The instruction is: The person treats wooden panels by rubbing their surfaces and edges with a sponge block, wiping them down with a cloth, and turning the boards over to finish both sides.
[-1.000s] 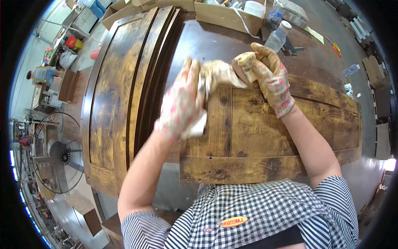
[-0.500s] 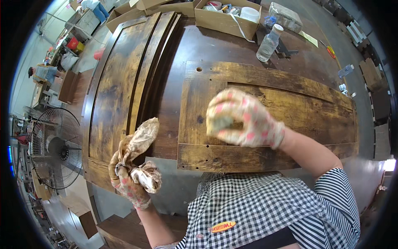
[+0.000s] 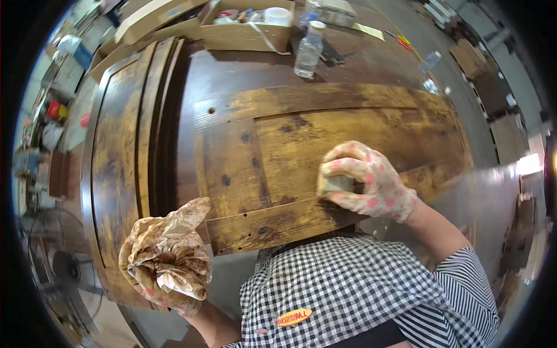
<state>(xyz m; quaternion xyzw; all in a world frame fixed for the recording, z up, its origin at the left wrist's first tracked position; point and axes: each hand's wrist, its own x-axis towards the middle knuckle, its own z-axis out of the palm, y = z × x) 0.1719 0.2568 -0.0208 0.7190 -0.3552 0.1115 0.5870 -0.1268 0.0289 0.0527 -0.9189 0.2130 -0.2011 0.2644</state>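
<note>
A brown rustic wooden panel (image 3: pixel 232 156) with a recessed middle lies on the dark table in front of me. My right hand (image 3: pixel 380 185), in a pale work glove with pink dots, is curled around a small pale greenish pad (image 3: pixel 336 184) over the panel's near side. Whether the pad touches the wood I cannot tell. At lower left, my left hand (image 3: pixel 171 298), gloved alike, grips a crumpled, brown-stained rag (image 3: pixel 174 255) that covers most of its fingers. The rag is beside the panel's near left corner.
More framed panels (image 3: pixel 119 156) lie stacked at the left. Along the back are an open cardboard box (image 3: pixel 246 37) of supplies, a bottle of clear liquid (image 3: pixel 309 52) and scissors (image 3: pixel 402 40). A standing fan (image 3: pixel 64 267) is at lower left.
My right hand has moved right and toward me along the panel with the pad. My left hand has turned, bunching the rag up over it. The whole view has shifted.
</note>
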